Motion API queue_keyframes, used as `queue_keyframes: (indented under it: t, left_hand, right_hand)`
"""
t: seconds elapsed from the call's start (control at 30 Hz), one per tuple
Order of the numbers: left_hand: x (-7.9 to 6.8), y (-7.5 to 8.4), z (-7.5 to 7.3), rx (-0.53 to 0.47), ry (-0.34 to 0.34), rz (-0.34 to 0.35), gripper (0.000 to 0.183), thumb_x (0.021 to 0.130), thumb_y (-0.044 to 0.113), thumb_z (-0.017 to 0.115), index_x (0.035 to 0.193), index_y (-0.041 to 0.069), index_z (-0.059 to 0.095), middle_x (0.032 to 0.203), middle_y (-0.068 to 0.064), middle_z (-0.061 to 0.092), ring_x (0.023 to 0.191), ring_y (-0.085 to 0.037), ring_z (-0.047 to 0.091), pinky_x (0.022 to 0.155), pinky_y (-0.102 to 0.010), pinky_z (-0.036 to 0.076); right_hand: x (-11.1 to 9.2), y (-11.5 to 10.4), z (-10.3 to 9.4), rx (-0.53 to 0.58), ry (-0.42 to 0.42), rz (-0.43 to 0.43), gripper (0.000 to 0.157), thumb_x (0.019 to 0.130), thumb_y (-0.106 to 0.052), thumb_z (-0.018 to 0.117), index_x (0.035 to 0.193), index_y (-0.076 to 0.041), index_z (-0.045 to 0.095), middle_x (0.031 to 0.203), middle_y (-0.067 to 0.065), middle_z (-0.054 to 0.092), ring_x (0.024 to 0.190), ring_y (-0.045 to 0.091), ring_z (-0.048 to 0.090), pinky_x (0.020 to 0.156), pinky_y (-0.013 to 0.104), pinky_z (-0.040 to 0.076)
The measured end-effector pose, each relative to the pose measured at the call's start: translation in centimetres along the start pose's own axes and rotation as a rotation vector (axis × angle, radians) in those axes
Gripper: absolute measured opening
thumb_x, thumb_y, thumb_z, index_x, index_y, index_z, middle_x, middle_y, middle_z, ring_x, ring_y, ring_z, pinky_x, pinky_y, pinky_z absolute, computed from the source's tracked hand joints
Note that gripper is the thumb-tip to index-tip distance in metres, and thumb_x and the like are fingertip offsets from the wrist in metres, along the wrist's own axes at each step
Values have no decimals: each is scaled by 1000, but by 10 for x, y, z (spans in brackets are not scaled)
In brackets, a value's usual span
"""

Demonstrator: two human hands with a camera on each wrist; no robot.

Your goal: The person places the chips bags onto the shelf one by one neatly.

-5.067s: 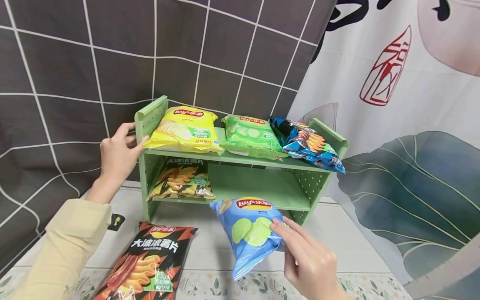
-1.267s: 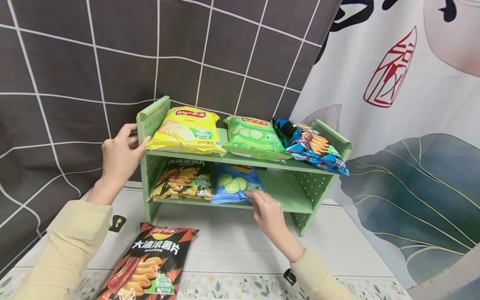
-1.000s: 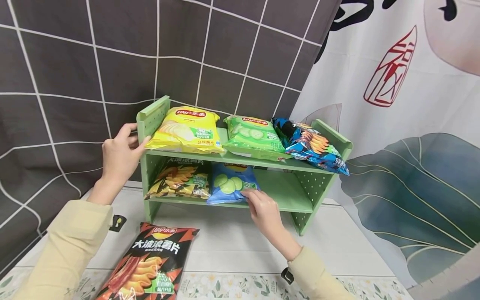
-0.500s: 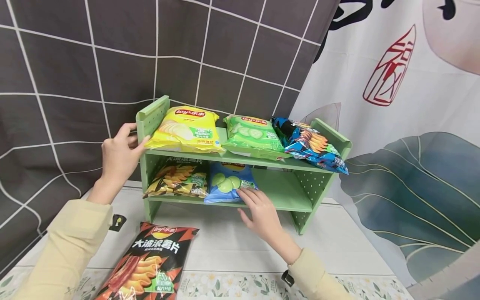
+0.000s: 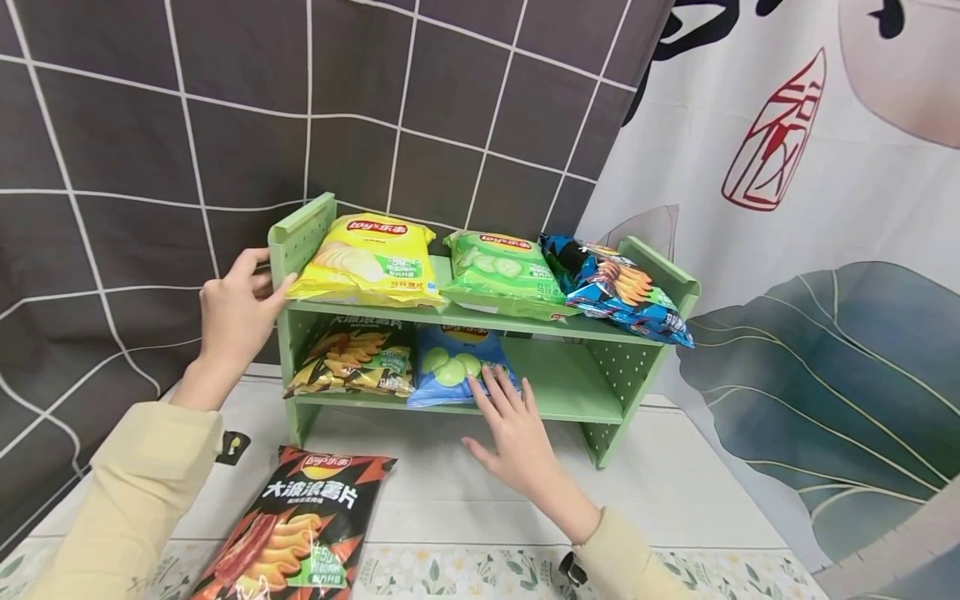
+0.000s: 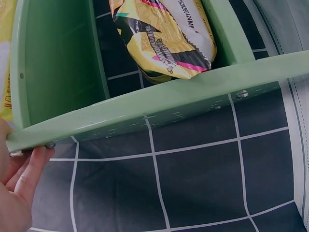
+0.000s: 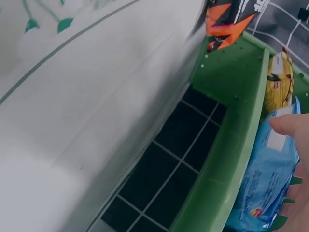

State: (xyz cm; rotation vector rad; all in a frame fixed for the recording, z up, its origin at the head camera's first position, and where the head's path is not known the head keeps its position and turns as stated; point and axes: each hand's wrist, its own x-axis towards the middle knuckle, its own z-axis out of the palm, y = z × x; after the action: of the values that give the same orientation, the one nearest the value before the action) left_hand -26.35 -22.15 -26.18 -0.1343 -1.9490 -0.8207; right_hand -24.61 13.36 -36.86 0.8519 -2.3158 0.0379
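My left hand [image 5: 236, 312] grips the left side panel of a green two-tier shelf [image 5: 570, 375], thumb at the front edge and fingers on its outer face. On the lower tier, my right hand [image 5: 517, 437] has its fingers spread and straight, fingertips touching the right part of a blue chip bag [image 5: 450, 371]. In the right wrist view, the thumb lies over that blue bag [image 7: 270, 169]. Left of it leans a black-and-gold chip bag [image 5: 360, 358]. Above are a yellow chip bag [image 5: 367, 262], a green chip bag [image 5: 502, 275] and a dark-blue chip bag [image 5: 622, 287].
A large black-and-red chip bag [image 5: 300, 525] lies on the white table [image 5: 442, 492] in front of the shelf. Behind hangs a dark grid-patterned cloth [image 5: 247, 142], with a painted white cloth [image 5: 847, 333] at the right.
The blue chip bag went from the air in front onto the lower tier, then slid left against the black-and-gold bag. My right hand loosened and spread its fingers. The left hand stayed put.
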Motion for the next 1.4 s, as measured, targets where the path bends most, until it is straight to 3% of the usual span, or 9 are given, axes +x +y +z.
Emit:
queue_keyframes:
  t: [0.27,0.73,0.9,1.1,1.2,1.4]
  left_hand:
    - [0,0,0,-5,-2,1,36,87,10,69,118,-4,59,102,-25,69,89,-40,69,68,0,26]
    - [1,2,2,4,-9,1,37,87,11,69,119,-4,58,102,-25,69,89,-40,69,69,-7,30]
    - [1,2,1,7,-9,-5,37,87,11,69,120,-4,58,102,-25,69,89,-40,69,69,-12,33]
    - [1,2,1,8,-6,-3,37,88,12,69,119,-4,58,101,-25,69,88,-41,69,70,-21,37]
    - [0,1,1,9,-2,-5,36,88,11,69,119,-5,59,101,-25,69,87,-40,70,70,-18,36]
    - [0,1,0,6,-8,-12,37,88,12,69,120,-4,59,102,-25,69,88,-41,69,69,-16,35]
  right_hand:
    - [0,-14,-4,54,17,18,88,82,-35,73,153,-12,25,157,15,30,147,33,24,111,61,23]
    - [-5,-62,-3,66,84,-106,95,77,-40,74,152,-9,25,158,18,25,145,41,21,106,65,25]
    - [-5,-78,-3,54,137,-198,91,75,-43,74,148,-7,33,155,20,31,141,45,27,115,58,9]
    - [-7,-98,-1,61,83,-265,90,80,-48,67,152,-11,27,160,15,19,141,47,26,117,51,-7]
    - [-9,-108,-1,59,40,-287,88,83,-51,63,153,-13,24,162,11,15,144,45,22,117,53,-2]
    - [-13,-127,-2,65,-91,-343,88,87,-58,57,154,-15,20,162,3,18,148,41,9,109,59,27]
